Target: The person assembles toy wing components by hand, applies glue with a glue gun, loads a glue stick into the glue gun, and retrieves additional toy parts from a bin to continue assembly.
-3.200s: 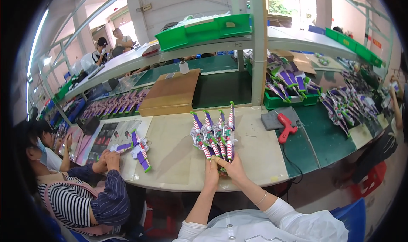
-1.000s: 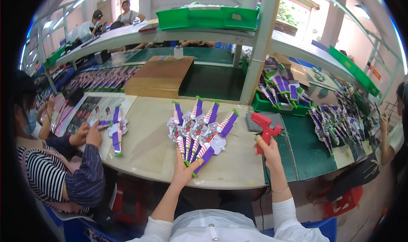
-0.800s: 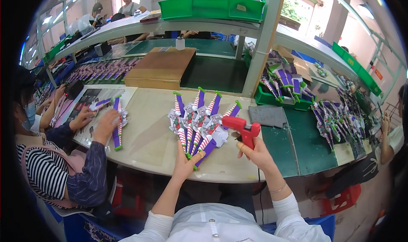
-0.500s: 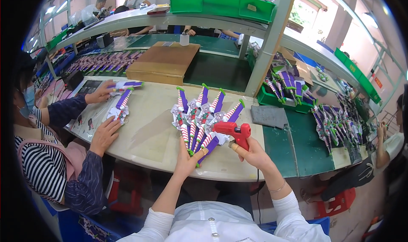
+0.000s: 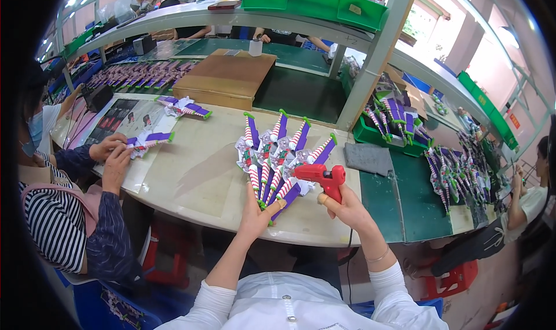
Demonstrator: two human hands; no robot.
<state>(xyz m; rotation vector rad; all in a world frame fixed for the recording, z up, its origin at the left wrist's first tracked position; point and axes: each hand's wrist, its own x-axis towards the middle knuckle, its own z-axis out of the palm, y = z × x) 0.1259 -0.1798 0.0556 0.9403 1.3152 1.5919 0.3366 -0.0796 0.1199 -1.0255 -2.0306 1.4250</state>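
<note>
A fan of purple, white and red-striped toy wings (image 5: 277, 156) is spread on the beige table (image 5: 202, 179), just in front of the person wearing the camera. The lower, gathered end of the fan is held down by the left hand (image 5: 258, 209), whose fingers (image 5: 272, 207) are pressed onto the bottom tips of the pieces, with the thumb lying against the purple piece at the right of the bunch. A red glue gun (image 5: 322, 176) is gripped by the right hand (image 5: 343, 205) — the fingers are wrapped around its handle, and one fingertip appears to carry a pale cover, though this is too small to be told for certain. The nozzle of the gun is pointed left, at or just beside the right edge of the fan; whether contact is made cannot be told.

To the right of the fan a grey mat (image 5: 369, 158) lies flat on the table, next to a green mat (image 5: 417, 191). Behind it, a green bin (image 5: 389, 138) filled with more winged pieces is seen. A brown cardboard box (image 5: 225, 79) stands behind the fan, well apart from it.

At the left, a smaller winged piece (image 5: 147, 142) is being handled by a co-worker's hands (image 5: 113, 153) — a striped sleeve is visible there.
</note>
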